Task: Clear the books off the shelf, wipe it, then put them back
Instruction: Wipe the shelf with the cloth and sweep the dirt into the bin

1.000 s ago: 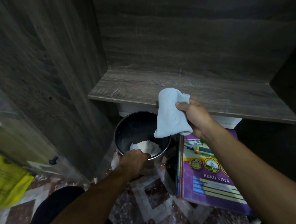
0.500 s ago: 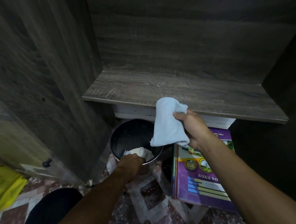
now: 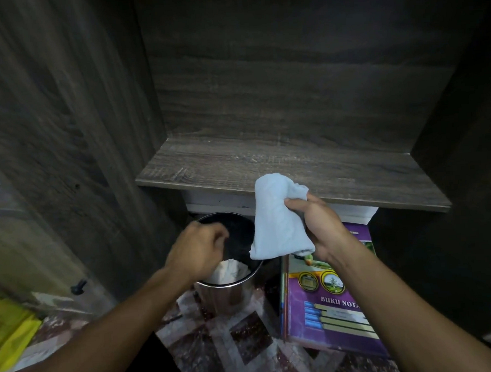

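Right grip: my right hand (image 3: 318,227) holds a pale blue cloth (image 3: 278,221), thumb across its front and fingers curled round behind, level with the shelf's front edge
Left grip: my left hand (image 3: 196,253) hangs over the mouth of the bin, fingers curled downward; motion blur smears it and I cannot tell whether it holds anything
Cloth: bunched into a loose upright roll, its top rising above my thumb and its lower end overlapping the bin's right rim from this angle
Shelf: a grey wood-grain shelf (image 3: 266,161) set in a dark alcove, with back and side panels of the same grain
Books: a stack of books (image 3: 329,307) lies flat on the floor below the shelf, just right of the bin; the top cover is purple and reads "BUKU NOTA", and my right forearm crosses its upper right corner
Bin: a round metal bin (image 3: 231,294) stands on the floor below the shelf's front edge, toward its left end, dark inside, with crumpled white paper (image 3: 229,270) lying in it
Floor: patterned tiles (image 3: 248,338) in dark red and white, under bin and books
Left edge: a yellow bag (image 3: 6,330) lies on the floor, well apart from the bin; a tall wood-grain panel (image 3: 62,125) stands between them
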